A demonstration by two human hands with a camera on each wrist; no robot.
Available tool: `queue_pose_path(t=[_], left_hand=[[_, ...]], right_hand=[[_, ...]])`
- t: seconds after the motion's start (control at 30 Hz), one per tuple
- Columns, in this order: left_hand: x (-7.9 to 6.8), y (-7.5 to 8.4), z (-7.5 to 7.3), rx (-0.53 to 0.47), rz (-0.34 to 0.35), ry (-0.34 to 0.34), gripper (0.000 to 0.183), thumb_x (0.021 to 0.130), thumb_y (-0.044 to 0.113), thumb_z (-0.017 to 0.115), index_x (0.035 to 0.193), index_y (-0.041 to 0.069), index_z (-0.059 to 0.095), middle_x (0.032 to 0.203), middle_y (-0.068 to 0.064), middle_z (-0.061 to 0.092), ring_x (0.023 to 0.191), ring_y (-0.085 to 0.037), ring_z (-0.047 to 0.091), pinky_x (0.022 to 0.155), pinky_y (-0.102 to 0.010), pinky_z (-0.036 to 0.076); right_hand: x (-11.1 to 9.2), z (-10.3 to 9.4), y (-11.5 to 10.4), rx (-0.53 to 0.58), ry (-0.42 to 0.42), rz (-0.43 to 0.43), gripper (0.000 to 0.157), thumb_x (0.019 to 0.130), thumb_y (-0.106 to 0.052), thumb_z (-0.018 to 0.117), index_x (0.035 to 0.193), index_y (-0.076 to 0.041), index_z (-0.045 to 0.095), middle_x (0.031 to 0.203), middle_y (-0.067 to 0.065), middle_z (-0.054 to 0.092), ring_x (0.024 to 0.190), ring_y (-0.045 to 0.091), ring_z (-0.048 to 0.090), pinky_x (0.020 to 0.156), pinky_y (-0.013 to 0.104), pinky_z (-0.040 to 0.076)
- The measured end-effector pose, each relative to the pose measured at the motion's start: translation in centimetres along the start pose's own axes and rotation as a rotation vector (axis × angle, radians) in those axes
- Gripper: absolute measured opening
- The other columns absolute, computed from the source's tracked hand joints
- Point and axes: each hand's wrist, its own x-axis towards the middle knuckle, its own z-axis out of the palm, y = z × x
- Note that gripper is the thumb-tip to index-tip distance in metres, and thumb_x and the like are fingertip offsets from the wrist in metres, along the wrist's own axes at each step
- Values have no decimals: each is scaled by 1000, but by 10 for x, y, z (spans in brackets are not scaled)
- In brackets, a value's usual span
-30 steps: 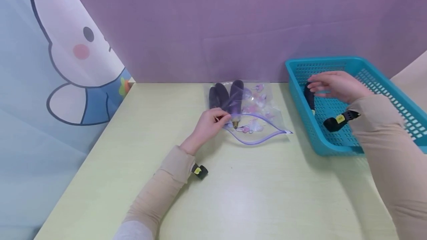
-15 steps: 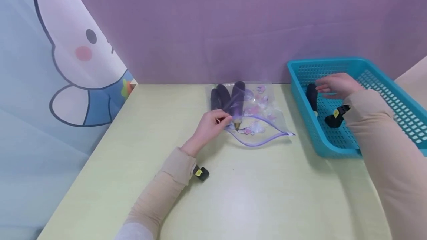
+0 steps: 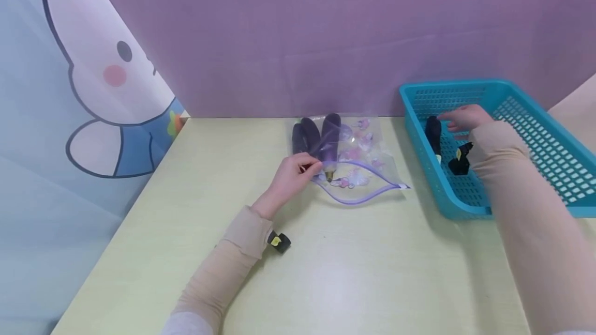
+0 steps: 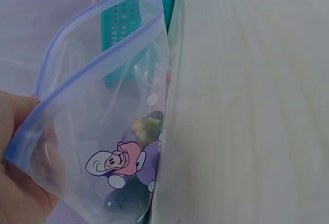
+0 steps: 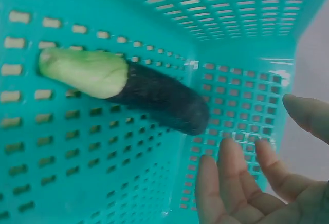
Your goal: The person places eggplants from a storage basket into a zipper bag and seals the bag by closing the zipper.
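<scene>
A clear zip bag (image 3: 358, 169) with a purple zip edge and cartoon prints lies at the table's back, its mouth spread. Several dark eggplants (image 3: 331, 136) are inside. My left hand (image 3: 295, 172) pinches the left end of the bag's rim; in the left wrist view the zip edge (image 4: 97, 62) stands raised from thumb and fingers. Another eggplant (image 5: 154, 93), dark with a pale green cap, lies along the left side of the teal basket (image 3: 475, 213). My right hand (image 5: 257, 183) is spread beside its dark end, fingers apart from it in the right wrist view.
The slatted basket stands at the table's right back, its walls around my right hand. A purple cloth (image 3: 279, 40) hangs behind the table (image 3: 363, 273), and a blue cartoon curtain (image 3: 32, 211) on the left. Wrist cameras (image 3: 281, 242) sit on both wrists.
My right hand has shifted slightly left and turned over the basket, its forearm swinging left. The eggplant in the basket shows more plainly and has barely moved. My left hand and the bag stay put.
</scene>
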Motion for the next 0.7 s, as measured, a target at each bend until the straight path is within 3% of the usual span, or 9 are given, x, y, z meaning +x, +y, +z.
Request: queue_pose_path(t=[0.07, 0.13, 0.3, 0.4, 0.53, 0.6, 0.7], left_hand=[[0, 0, 0, 1, -5, -2, 14, 90, 9, 62, 93, 0, 72, 77, -10, 63, 66, -13, 51, 60, -20, 44], [0, 0, -1, 3, -9, -4, 14, 90, 9, 62, 94, 0, 72, 77, -10, 63, 66, -13, 51, 59, -20, 44], [1, 1, -3, 0, -7, -3, 15, 90, 8, 62, 94, -2, 72, 77, -11, 63, 66, -15, 52, 60, -20, 43], [1, 1, -2, 0, 5, -3, 15, 90, 8, 62, 94, -3, 72, 77, -12, 63, 66, -15, 52, 60, -20, 43], [1, 0, -2, 3, 10, -4, 15, 90, 8, 62, 93, -2, 72, 77, -11, 63, 65, -14, 51, 59, -20, 43], [1, 0, -1, 2, 7, -3, 14, 90, 8, 62, 93, -2, 72, 77, -11, 63, 65, -13, 50, 58, -19, 42], [1, 0, -1, 0, 2, -3, 15, 90, 8, 62, 93, -2, 72, 76, -11, 62, 65, -13, 50, 58, -19, 42]], right_hand=[[6, 1, 3, -36, -4, 17, 93, 89, -51, 53, 148, 7, 9, 143, 36, 26, 128, 43, 35, 99, 50, 43], [11, 3, 5, -113, 13, 26, 87, 89, -50, 54, 143, 10, 22, 135, 36, 35, 123, 45, 39, 91, 48, 48], [14, 1, 5, -301, -73, 64, 86, 91, -50, 49, 139, 18, 23, 131, 40, 37, 121, 48, 42, 87, 48, 50], [15, 0, 7, -329, -146, 74, 96, 91, -53, 46, 141, 19, 8, 137, 42, 28, 126, 49, 37, 95, 52, 44], [16, 2, 11, -324, -154, 77, 102, 91, -54, 47, 141, 19, -5, 137, 42, 28, 126, 50, 36, 97, 53, 42], [15, 5, 12, -343, -146, 68, 101, 91, -52, 48, 140, 20, -3, 135, 41, 31, 124, 50, 39, 96, 54, 42], [14, 9, 12, -402, -118, 57, 93, 92, -48, 47, 139, 23, 11, 132, 39, 37, 119, 49, 44, 94, 54, 43]])
